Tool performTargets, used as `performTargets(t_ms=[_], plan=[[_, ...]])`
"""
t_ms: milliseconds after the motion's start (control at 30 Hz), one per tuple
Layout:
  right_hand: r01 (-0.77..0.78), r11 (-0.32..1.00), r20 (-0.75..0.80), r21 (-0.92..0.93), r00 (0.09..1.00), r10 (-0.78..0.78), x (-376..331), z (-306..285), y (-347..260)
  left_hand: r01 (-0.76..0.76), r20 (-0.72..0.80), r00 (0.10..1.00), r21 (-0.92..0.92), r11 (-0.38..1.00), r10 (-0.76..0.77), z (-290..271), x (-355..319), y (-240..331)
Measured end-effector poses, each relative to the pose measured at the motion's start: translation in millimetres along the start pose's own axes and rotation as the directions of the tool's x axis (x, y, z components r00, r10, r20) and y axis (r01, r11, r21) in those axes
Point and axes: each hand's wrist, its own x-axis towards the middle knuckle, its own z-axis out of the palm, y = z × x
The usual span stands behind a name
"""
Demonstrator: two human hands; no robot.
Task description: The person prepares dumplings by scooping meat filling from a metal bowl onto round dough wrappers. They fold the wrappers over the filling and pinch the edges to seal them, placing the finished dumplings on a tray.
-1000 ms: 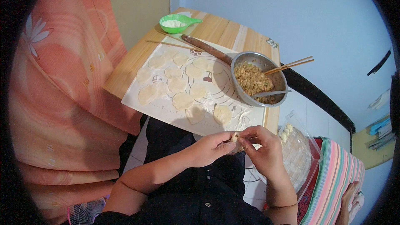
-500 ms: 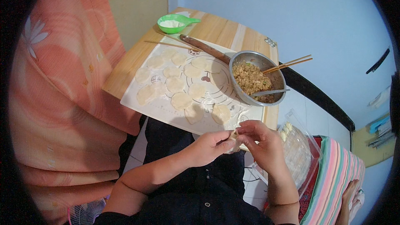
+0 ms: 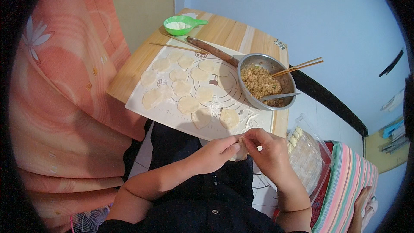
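A pale dumpling (image 3: pixel 239 153) is held between my two hands, just off the front edge of the white dough mat (image 3: pixel 168 118). My left hand (image 3: pixel 219 152) is closed around its side, thumb on top. The fingertips of my right hand (image 3: pixel 268 147) pinch its upper edge. My fingers cover much of it, so whether the edge is sealed cannot be seen. Several round dough wrappers (image 3: pixel 188 104) lie spread on the mat. To their right stands a metal bowl (image 3: pixel 288 100) of minced filling (image 3: pixel 260 81), with a spoon (image 3: pixel 280 96) and chopsticks (image 3: pixel 302 65) in it.
A rolling pin (image 3: pixel 211 50) lies behind the wrappers, near loose chopsticks (image 3: pixel 177 46). The green scoop (image 3: pixel 189 21) of flour is at the wooden table's (image 3: pixel 233 28) back. Right of me, a clear tray (image 3: pixel 317 181) holds several dumplings (image 3: pixel 295 138). Another person's foot (image 3: pixel 363 198) rests beyond a striped cloth (image 3: pixel 345 181).
My right hand has turned and lowered slightly, its fingers now pinching the dumpling's upper edge. More of the dumplings in the tray shows beside it. The left hand has barely moved.
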Motion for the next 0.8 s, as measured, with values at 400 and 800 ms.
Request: performTargets(t_ms=[400, 800], plan=[[0.167, 0.986, -0.001, -0.022, 0.986, -0.167, 7.0, -1.5, -2.2, 0.060, 0.063, 0.997, -0.093, 0.994, -0.055, -3.6, 2.9, -2.0], [-0.034, 0.981, -0.078, 0.190, 0.996, 0.049, 4.0, 7.1, 7.6, 0.072, -0.045, 0.994, -0.445, 0.892, -0.102, 0.0, 1.8, 4.8]])
